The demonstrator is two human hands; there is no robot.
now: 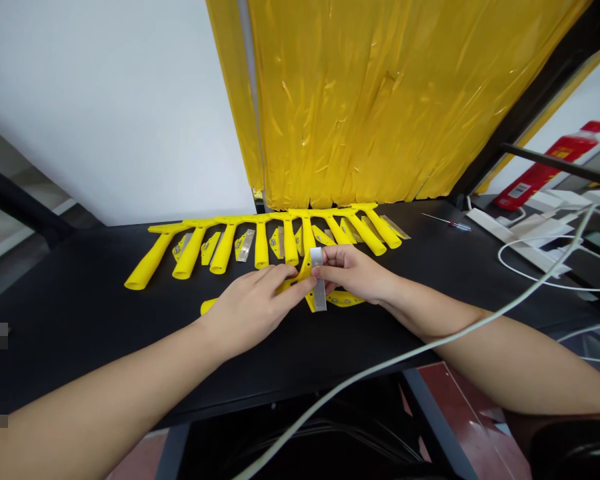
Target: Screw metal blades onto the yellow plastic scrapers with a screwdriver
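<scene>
My left hand [253, 305] is closed on a yellow plastic scraper handle [209, 306], whose end shows past my palm. Its fingers reach the scraper's head. A flat grey metal blade [320, 299] stands across that head, pinched between the thumb and fingers of my right hand [354, 272]. Fingertips of both hands meet at the blade. Just right of it, below my right hand, a yellow clamp piece with screws [347, 299] lies on the black tabletop [145, 353]. My fingers hide how blade and head touch.
Behind my hands stands a row of several yellow scraper handles [220, 250], with yellow clamp pieces and metal blades [246, 245] among them. A screwdriver [450, 223] lies at the right. Farther right are white parts, a red bottle [545, 167] and a pale cable [410, 353] crossing in front.
</scene>
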